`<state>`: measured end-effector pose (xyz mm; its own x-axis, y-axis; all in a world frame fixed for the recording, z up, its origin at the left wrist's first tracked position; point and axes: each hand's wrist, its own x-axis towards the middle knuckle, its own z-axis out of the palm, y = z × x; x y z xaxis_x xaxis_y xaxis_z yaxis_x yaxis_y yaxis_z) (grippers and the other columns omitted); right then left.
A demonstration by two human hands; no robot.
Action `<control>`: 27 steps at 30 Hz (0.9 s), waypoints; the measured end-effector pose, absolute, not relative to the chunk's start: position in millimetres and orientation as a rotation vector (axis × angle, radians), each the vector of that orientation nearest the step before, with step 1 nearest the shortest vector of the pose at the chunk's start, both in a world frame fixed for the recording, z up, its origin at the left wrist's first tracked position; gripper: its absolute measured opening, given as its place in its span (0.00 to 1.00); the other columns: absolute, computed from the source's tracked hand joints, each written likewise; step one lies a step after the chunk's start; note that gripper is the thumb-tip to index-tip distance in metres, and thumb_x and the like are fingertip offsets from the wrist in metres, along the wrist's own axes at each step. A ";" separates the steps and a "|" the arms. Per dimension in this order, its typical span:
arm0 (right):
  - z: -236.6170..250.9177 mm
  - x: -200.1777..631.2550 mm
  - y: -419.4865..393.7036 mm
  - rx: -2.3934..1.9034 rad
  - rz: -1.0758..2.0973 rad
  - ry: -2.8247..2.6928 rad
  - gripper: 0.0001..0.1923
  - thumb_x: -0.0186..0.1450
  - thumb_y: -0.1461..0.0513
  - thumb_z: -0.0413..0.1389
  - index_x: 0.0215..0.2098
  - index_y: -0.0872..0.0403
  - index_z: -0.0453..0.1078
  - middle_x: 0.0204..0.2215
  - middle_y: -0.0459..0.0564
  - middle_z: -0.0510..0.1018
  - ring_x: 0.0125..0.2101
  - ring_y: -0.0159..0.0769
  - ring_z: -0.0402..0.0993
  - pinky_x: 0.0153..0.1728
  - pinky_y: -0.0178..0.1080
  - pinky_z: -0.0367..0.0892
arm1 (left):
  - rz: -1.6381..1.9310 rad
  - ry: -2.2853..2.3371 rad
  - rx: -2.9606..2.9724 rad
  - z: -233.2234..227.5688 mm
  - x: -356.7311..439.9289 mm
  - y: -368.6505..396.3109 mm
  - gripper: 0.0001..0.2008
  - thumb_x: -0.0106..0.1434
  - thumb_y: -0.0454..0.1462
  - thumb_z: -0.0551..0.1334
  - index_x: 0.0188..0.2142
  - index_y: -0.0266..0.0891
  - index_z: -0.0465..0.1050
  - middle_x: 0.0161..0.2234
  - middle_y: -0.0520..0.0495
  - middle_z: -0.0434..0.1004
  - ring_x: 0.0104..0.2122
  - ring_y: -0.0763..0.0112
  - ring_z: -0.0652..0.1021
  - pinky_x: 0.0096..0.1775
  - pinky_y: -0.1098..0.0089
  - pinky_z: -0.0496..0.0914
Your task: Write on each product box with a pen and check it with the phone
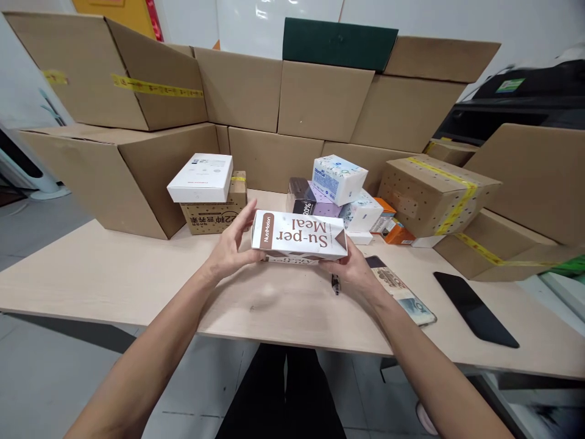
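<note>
Both hands hold a white-and-brown rectangular cardboard carton printed "Su-per Meal" [299, 236] just above the pale wood-grain desk [114, 274], lying lengthwise, print upside down to the camera. Left hand [231, 247] grips the brown-banded end, thumb on top, fingers wrapped round the far side. Right hand [350, 268] supports the folded, gable-shaped end from beneath, fingers curled under and closed on the carton. Neither hand is free.

Judgement: the step in hand looks like turning or inspecting the carton, held level between the two hands. Any further move calls for keeping a firm two-ended hold; the gable end gives the right hand less flat surface, so slip is likeliest there.

Desk, near the hands: a dark pen [336, 284] lies just under the right hand; a flat printed sachet [402, 294] lies beside the right wrist; a black phone [475, 309] lies further right, apart. Behind the carton, a heap of small packets: white-blue tissue pack [339, 177], dark box [301, 196], orange box [397, 231]. To the left, a flat white box [201, 177] sits on top of a small spotted brown carton [214, 213].

Room: large plain brown shipping boxes [320, 100] stacked along the back and left of the desk, some with yellow tape; a taped perforated box [434, 195] at right. A dark green lid [338, 44] tops the rear stack. Grey floor, white wall behind.
</note>
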<state>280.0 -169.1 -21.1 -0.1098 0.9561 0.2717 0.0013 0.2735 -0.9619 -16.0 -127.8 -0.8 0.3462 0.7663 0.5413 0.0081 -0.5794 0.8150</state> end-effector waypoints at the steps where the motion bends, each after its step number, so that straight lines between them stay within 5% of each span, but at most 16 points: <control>1: -22.1 281.2 -168.3 -0.978 1.058 -1.412 0.40 0.52 0.63 0.69 0.61 0.46 0.63 0.52 0.51 0.78 0.50 0.45 0.75 0.50 0.47 0.73 | 1.269 0.739 1.917 0.9 -17.1 -128.9 0.50 0.51 0.44 0.74 0.69 0.53 0.52 0.64 0.42 0.61 0.63 0.47 0.63 0.64 0.47 0.55; 5: -26.9 287.3 -165.4 -1.072 1.029 -1.428 0.45 0.52 0.66 0.66 0.65 0.45 0.58 0.47 0.48 0.79 0.42 0.40 0.77 0.40 0.41 0.75 | 1.164 0.958 2.071 8.9 -19.7 -132.2 0.46 0.51 0.43 0.73 0.67 0.53 0.58 0.61 0.43 0.65 0.55 0.51 0.68 0.58 0.49 0.62; 9: -24.2 293.4 -166.9 -1.098 1.032 -1.449 0.47 0.50 0.68 0.64 0.65 0.40 0.57 0.58 0.50 0.71 0.37 0.35 0.75 0.33 0.36 0.73 | 1.022 0.896 1.955 14.1 -25.7 -131.6 0.44 0.54 0.38 0.69 0.67 0.53 0.55 0.61 0.44 0.65 0.47 0.59 0.73 0.52 0.56 0.69; 14: -13.6 294.7 -171.3 -1.065 1.220 -1.321 0.33 0.52 0.67 0.60 0.56 0.42 0.66 0.61 0.49 0.66 0.34 0.32 0.75 0.33 0.38 0.73 | 0.856 0.790 1.544 17.9 -36.2 -130.6 0.36 0.60 0.46 0.64 0.67 0.57 0.56 0.67 0.46 0.56 0.52 0.55 0.74 0.52 0.54 0.71; 16: -11.9 291.9 -171.5 -1.064 1.309 -1.265 0.25 0.54 0.65 0.59 0.50 0.44 0.70 0.56 0.48 0.71 0.35 0.33 0.74 0.35 0.39 0.73 | 0.794 0.854 1.401 17.6 -34.6 -131.9 0.32 0.65 0.53 0.58 0.67 0.57 0.56 0.69 0.46 0.53 0.50 0.55 0.75 0.51 0.53 0.72; 19: -13.2 285.7 -171.6 -1.070 1.363 -1.238 0.13 0.61 0.58 0.58 0.45 0.47 0.70 0.42 0.47 0.76 0.35 0.34 0.73 0.33 0.38 0.73 | 0.757 0.969 1.302 12.9 -27.6 -132.7 0.33 0.67 0.58 0.54 0.68 0.55 0.55 0.66 0.43 0.62 0.51 0.55 0.76 0.52 0.53 0.71; 23: -17.6 280.2 -174.0 -1.047 1.290 -1.301 0.14 0.65 0.52 0.58 0.46 0.47 0.68 0.36 0.44 0.74 0.32 0.33 0.72 0.30 0.36 0.71 | 0.850 1.120 1.203 7.1 -20.6 -131.3 0.42 0.62 0.51 0.66 0.69 0.45 0.51 0.59 0.38 0.71 0.55 0.55 0.74 0.58 0.53 0.67; 27: -19.8 281.3 -174.8 -1.037 1.183 -1.366 0.20 0.63 0.57 0.60 0.53 0.44 0.66 0.48 0.48 0.74 0.38 0.35 0.75 0.37 0.39 0.73 | 0.853 0.954 1.218 10.5 -17.6 -133.4 0.45 0.55 0.36 0.71 0.69 0.45 0.53 0.59 0.37 0.71 0.54 0.51 0.75 0.56 0.50 0.67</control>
